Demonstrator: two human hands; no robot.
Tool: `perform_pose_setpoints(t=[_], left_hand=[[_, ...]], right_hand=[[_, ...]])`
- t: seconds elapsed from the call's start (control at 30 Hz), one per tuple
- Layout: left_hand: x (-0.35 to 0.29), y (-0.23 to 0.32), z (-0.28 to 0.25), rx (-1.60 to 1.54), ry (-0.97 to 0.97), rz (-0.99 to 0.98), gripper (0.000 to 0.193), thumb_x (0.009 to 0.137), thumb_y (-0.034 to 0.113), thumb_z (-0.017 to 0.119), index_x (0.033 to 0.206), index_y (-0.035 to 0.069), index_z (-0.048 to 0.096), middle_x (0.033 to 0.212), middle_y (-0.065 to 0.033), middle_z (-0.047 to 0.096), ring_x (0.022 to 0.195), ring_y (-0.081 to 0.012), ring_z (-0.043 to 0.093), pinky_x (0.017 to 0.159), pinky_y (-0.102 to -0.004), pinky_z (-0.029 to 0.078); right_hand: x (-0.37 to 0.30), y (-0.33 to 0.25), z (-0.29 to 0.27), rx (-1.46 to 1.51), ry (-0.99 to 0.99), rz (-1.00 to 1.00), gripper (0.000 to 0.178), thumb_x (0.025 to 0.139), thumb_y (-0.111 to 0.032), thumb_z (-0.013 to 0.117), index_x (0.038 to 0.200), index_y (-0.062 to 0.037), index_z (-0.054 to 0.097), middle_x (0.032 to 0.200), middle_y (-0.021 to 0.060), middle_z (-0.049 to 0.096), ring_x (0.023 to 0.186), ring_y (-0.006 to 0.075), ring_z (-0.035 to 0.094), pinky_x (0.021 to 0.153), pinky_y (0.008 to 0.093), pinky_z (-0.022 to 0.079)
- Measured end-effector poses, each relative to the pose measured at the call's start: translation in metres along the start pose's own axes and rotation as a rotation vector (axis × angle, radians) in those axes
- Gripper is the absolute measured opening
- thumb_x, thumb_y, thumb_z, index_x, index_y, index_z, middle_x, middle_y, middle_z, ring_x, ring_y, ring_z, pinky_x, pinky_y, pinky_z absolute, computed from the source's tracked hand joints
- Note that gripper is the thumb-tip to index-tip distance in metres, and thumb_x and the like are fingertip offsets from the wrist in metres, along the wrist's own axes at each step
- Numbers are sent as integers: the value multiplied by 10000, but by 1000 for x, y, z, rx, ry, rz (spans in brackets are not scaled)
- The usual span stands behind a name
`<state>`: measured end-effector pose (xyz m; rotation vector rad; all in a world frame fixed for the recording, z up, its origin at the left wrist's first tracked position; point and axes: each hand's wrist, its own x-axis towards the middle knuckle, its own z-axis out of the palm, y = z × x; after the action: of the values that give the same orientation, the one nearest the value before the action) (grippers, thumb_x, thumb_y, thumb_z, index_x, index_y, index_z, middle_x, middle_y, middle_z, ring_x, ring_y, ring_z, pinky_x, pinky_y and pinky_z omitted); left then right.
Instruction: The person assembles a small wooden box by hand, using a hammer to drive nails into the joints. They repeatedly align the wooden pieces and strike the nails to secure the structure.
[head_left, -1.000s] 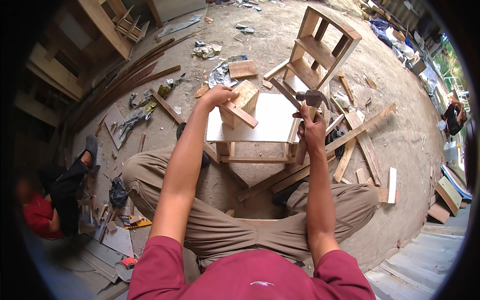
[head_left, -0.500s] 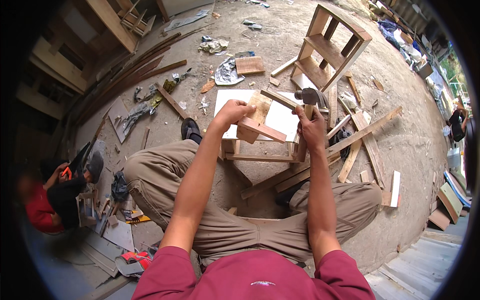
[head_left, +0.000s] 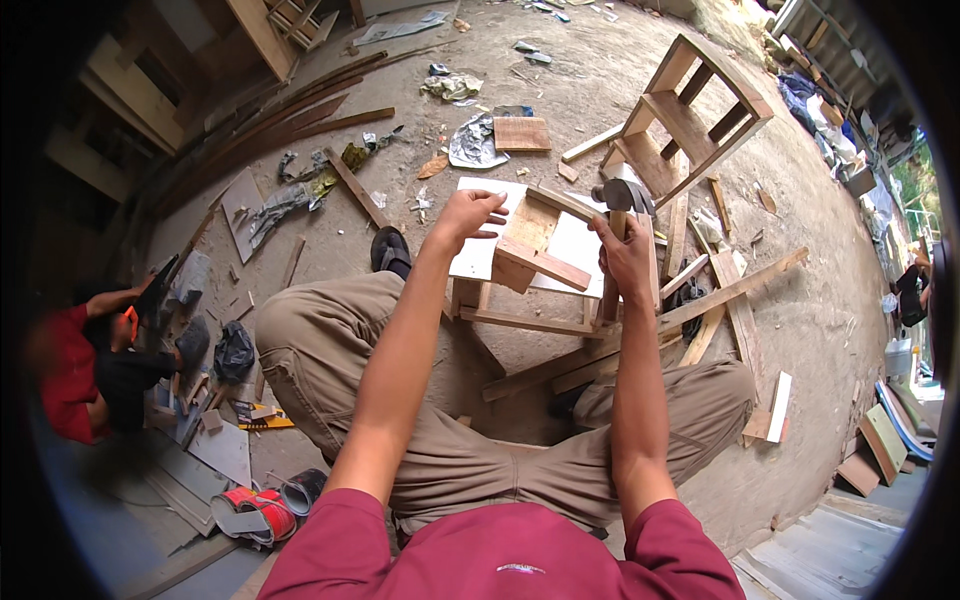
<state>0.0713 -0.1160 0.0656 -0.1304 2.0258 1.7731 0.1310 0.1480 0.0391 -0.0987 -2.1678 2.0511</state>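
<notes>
In front of me stands a low wooden stool (head_left: 530,318) topped by a white board (head_left: 478,262). On the board rests a small wooden piece (head_left: 532,222), made of a short plank with a strip along each of two opposite edges. Just left of it is my left hand (head_left: 468,217), fingers apart and holding nothing. My right hand (head_left: 628,252) grips a claw hammer (head_left: 620,195) by its handle, head up. Its fingertips are close to the right end of the far strip; whether they touch it I cannot tell.
A wooden frame with slats (head_left: 690,115) stands ahead to the right, with loose timber lengths (head_left: 735,285) below it. Scraps and crumpled paper (head_left: 475,140) litter the ground. At left sits another person (head_left: 75,370) near red cans (head_left: 255,512) and a dark bag (head_left: 233,352).
My left hand has let go of the small wooden piece and drawn slightly off its left side. The right hand still holds the hammer. The view has shifted a little.
</notes>
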Motion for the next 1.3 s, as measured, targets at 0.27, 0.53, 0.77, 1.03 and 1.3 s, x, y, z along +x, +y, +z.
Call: perform_pose_setpoints(t=[0.27, 0.53, 0.77, 1.03, 1.3], left_hand=[[41, -11, 17, 69, -164, 529, 466, 927, 117, 662, 1363, 15, 534, 1355, -112, 583, 1244, -191, 548, 1046, -319, 448], [44, -17, 13, 102, -142, 576, 396, 902, 133, 699, 1266, -3, 621, 1296, -132, 626, 1174, -175, 601, 1001, -301, 480], [43, -16, 13, 266, -88, 687, 410, 887, 176, 721, 1245, -2, 632, 1228, -150, 663, 1141, -205, 629, 991, -329, 492], [43, -18, 12, 289, -67, 636, 437, 871, 198, 741, 1239, -10, 632, 1202, -163, 671, 1128, -219, 639, 989, -337, 494], [46, -17, 14, 269, -66, 614, 411, 873, 173, 739, 1216, -29, 640, 1176, -176, 680, 1131, -220, 637, 959, -326, 511]], right_hand=[[-1, -7, 0, -84, -25, 12, 184, 945, -215, 676, 895, -43, 632, 547, -52, 489, 412, 36, 433, 376, 213, 330], [3, -7, -3, -75, -22, 27, 181, 947, -209, 673, 901, -43, 615, 549, -51, 484, 408, 36, 418, 373, 213, 325], [7, -4, -2, -96, -22, 12, 195, 946, -215, 676, 909, -36, 610, 550, -48, 484, 410, 39, 421, 373, 216, 328], [13, -4, -2, -101, -3, 42, 196, 936, -214, 689, 933, -40, 598, 568, -44, 490, 414, 43, 434, 365, 223, 335], [18, -7, -7, -195, -19, -2, 220, 922, -230, 708, 924, -37, 602, 576, -35, 508, 419, 45, 452, 368, 224, 346]])
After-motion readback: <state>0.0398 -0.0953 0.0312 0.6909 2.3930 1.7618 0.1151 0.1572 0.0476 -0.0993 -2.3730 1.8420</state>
